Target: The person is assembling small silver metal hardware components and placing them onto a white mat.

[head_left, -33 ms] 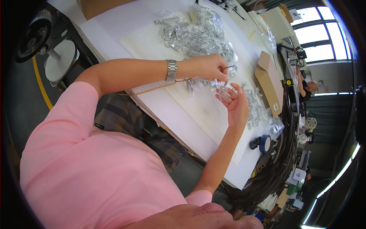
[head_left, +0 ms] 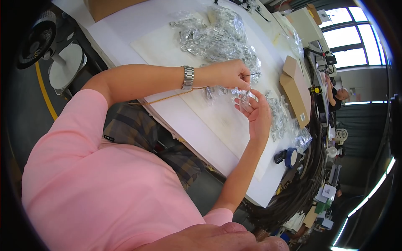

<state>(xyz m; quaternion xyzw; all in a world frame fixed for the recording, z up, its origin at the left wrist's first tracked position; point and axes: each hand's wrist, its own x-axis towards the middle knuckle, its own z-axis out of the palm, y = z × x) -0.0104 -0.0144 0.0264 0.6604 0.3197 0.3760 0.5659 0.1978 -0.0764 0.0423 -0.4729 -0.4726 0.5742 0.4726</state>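
My left hand (head_left: 229,73), with a metal-band watch (head_left: 188,78) on its wrist, is closed in a pinch. A thin dark rod-like piece (head_left: 252,74) sticks out of its fingers; its exact kind is unclear. Just below, my right hand (head_left: 260,116) has its palm turned up and its fingers curled against a small clear plastic bag (head_left: 243,99) with something shiny in it. The fingertips of both hands almost meet. An orange-brown cord (head_left: 169,97) runs from the table's near edge up under my left wrist. Beyond my hands lies a heap of clear bags with metal clips (head_left: 222,39).
More small bagged pieces (head_left: 276,119) lie right of my right hand, beside an open cardboard box (head_left: 295,90). A blue tape roll (head_left: 291,158) sits near the white table's (head_left: 205,144) right corner. Another cardboard box (head_left: 111,8) is at far left. A person (head_left: 337,96) is in the background.
My right hand has shifted very slightly to the left, and the bag with it. My left hand stays nearly in place.
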